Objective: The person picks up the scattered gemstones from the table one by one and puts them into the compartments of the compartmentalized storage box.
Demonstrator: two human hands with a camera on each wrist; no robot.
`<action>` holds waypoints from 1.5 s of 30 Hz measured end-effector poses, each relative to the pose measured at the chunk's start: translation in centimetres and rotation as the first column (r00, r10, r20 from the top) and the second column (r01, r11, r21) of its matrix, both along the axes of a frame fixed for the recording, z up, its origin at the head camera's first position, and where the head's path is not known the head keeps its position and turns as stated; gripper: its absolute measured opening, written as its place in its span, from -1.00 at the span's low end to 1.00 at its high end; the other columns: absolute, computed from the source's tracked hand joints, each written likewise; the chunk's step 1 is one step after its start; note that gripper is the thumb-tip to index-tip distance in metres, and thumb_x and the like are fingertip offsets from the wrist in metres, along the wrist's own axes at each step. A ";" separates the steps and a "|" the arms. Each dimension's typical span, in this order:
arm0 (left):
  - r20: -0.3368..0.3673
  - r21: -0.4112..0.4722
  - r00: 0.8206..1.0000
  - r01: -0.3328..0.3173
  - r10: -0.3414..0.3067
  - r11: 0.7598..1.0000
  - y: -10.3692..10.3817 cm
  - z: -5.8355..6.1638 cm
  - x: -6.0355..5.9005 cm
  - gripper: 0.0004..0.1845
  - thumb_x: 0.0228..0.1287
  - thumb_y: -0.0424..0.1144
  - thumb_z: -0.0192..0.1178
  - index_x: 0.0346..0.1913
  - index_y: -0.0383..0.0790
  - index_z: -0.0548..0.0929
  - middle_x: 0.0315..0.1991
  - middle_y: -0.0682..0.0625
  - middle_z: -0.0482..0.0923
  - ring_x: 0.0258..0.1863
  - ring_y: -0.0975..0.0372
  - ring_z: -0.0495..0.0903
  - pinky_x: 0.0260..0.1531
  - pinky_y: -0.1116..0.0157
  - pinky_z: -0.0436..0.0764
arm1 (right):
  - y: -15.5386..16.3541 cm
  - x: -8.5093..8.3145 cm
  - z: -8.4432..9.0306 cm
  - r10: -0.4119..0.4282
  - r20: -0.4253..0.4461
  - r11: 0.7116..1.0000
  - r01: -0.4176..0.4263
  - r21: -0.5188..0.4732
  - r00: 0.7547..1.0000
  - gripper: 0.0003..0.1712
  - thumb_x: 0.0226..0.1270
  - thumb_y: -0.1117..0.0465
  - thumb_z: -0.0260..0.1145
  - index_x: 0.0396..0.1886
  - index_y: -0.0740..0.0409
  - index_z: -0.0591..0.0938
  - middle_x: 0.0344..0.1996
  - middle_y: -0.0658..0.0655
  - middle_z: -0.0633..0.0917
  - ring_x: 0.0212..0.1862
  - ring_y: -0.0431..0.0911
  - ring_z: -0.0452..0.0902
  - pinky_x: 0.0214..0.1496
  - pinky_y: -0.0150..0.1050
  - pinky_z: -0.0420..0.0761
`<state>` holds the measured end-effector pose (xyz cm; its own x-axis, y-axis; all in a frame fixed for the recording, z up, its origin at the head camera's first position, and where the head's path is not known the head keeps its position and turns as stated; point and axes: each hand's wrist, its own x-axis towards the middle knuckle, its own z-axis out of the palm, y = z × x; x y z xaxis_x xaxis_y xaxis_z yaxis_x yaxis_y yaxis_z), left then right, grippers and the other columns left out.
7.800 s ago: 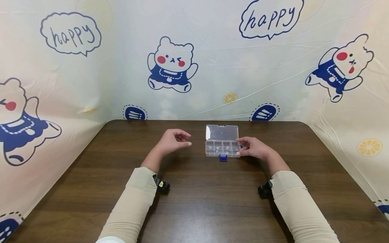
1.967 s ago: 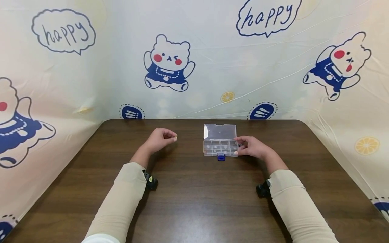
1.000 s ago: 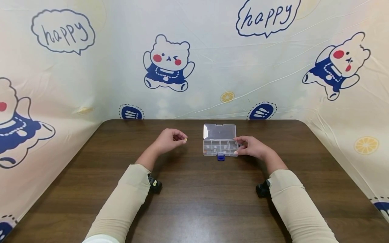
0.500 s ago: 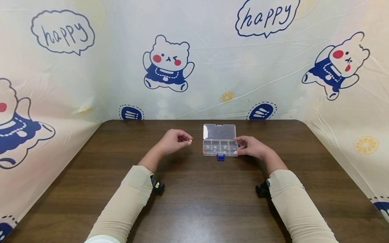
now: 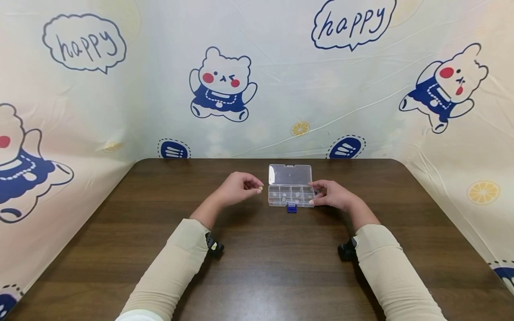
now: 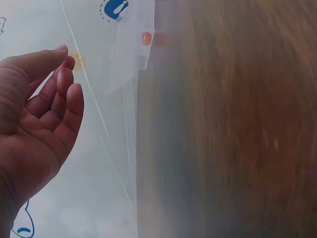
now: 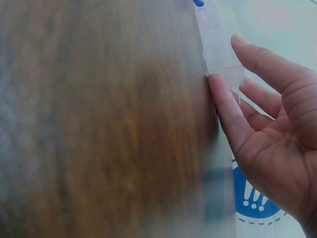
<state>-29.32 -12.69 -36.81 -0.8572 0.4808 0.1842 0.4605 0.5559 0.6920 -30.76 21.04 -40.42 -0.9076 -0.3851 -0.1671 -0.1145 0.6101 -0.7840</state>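
A clear plastic compartment box (image 5: 291, 196) stands on the table with its lid (image 5: 290, 174) raised at the back and a blue clasp (image 5: 292, 208) at its front. Several small pale pieces lie in its compartments, and an orange piece (image 6: 146, 38) shows through its end in the left wrist view. Just left of the box, my left hand (image 5: 239, 189) pinches a small yellowish piece (image 5: 260, 188) between thumb and fingertips. My right hand (image 5: 336, 195) grips the box's right end; in the right wrist view its fingers (image 7: 229, 106) lie along the box wall.
The brown wooden table (image 5: 273, 267) reaches back to a printed curtain (image 5: 281, 98) that hangs behind it and along both sides. A small dark wrist camera (image 5: 215, 248) sits on my left wrist and another (image 5: 347, 251) on my right.
The left hand, near the box without a visible piece at first, is farther left with the yellowish piece two seconds ago. Since then it has come right, close to the box. Right hand and box stay put.
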 end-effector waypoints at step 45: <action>-0.006 -0.222 0.968 0.242 -0.249 0.945 8.5 0.5 -1.7 -0.87 0.27 -0.34 0.31 -0.18 -0.29 0.77 -0.39 0.06 0.68 -0.43 0.29 0.54 -0.35 0.43 0.55 | 0.2 0.1 0.2 -0.003 0.016 1.000 0.003 -0.015 1.000 -0.16 0.17 0.11 0.49 0.40 0.20 0.35 0.25 0.31 0.45 0.00 0.03 0.54 0.15 -0.05 0.52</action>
<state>-31.04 -4.20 -36.31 -0.7027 0.7073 0.0776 0.6225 0.5583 0.5485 -30.63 21.19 -40.24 -0.9059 -0.3850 -0.1762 -0.0999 0.5987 -0.7947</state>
